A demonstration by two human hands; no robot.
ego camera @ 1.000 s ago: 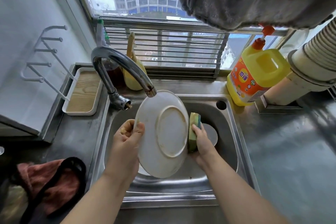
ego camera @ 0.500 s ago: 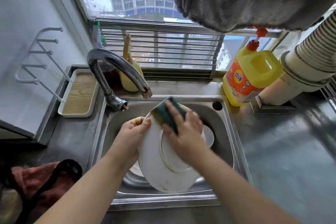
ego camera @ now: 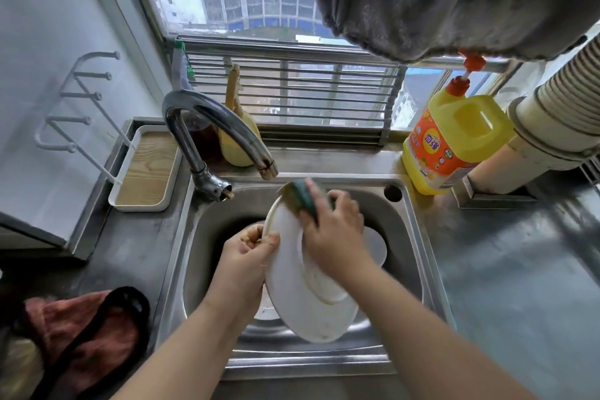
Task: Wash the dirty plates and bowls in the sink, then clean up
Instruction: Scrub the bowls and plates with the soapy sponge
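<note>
A white plate [ego camera: 292, 295] is held tilted over the steel sink [ego camera: 418, 273], its underside with the foot ring facing me. My left hand [ego camera: 243, 256] grips the plate's left rim. My right hand [ego camera: 334, 227] holds a green and yellow sponge [ego camera: 297, 193] and presses it on the plate's top edge. More white dishes [ego camera: 376, 247] lie in the basin under and behind the plate, mostly hidden.
The curved tap [ego camera: 211, 127] reaches over the sink's back left. A yellow detergent jug [ego camera: 451, 143] stands at the back right. A white tray with a wooden bottom [ego camera: 146, 169] sits on the left counter. A reddish cloth [ego camera: 81, 334] lies at the front left.
My right hand with the sponge came from the plate's right side up onto its underside, then to its top edge. My left hand turned the plate a little more edge-on.
</note>
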